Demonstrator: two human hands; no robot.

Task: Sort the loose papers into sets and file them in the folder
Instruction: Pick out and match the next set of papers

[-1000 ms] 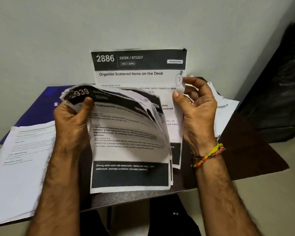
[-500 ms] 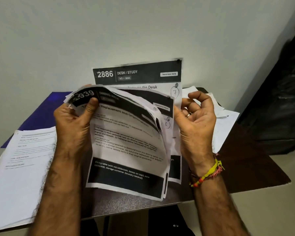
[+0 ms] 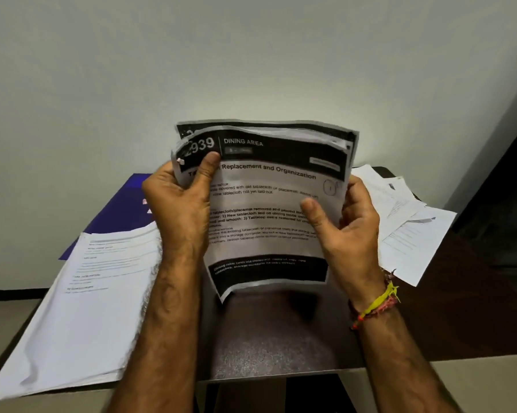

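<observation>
A dark brown surface [image 3: 475, 317] stands against a plain pale wall [image 3: 251, 55]. Far left lies a blue folder [image 3: 117, 210], with a white stapled paper stack [image 3: 81, 308] nearer. The left hand [image 3: 179, 204] and right hand [image 3: 349, 222] each grip a black-banded printed sheaf [image 3: 269, 210] held upright. Loose white sheets [image 3: 409, 234], perhaps several, lie at right.

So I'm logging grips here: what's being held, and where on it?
A stack of printed sheets: left hand pinches its top-left corner, right hand grips its right edge.
</observation>
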